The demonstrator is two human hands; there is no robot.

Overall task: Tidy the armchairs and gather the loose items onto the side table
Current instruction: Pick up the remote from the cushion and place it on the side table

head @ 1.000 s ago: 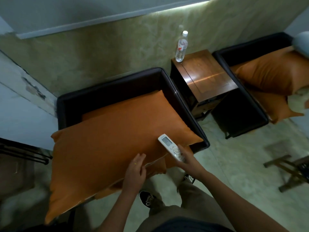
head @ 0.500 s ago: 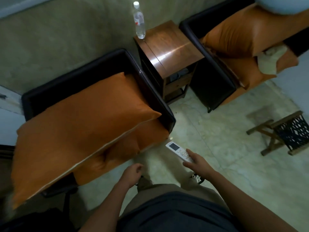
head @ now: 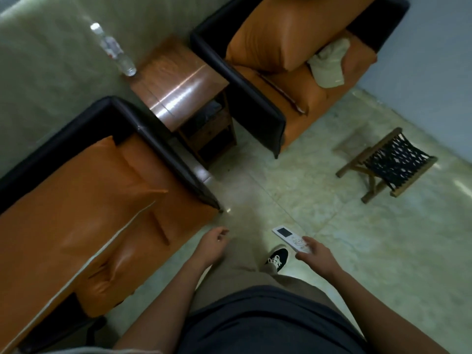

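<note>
My right hand (head: 315,256) grips a white remote control (head: 290,238) by its lower end, over the floor in front of the chairs. My left hand (head: 212,243) hangs free beside the left armchair (head: 143,129), fingers loosely curled, nothing in it. An orange cushion (head: 84,200) lies across that chair's seat. The wooden side table (head: 178,83) stands between the two chairs, with a clear water bottle (head: 112,49) at its back corner. The right armchair (head: 245,80) has an orange cushion (head: 286,29) and a pale cap (head: 329,63) on its seat.
A small folding stool (head: 390,162) with a black woven seat stands on the tiled floor (head: 332,205) at the right. My black shoe (head: 277,259) shows below the remote. A wall runs behind the chairs.
My right hand lifted the remote off the left chair's cushion and carried it away over the floor. My left hand left the cushion. The view swung right toward the side table.
</note>
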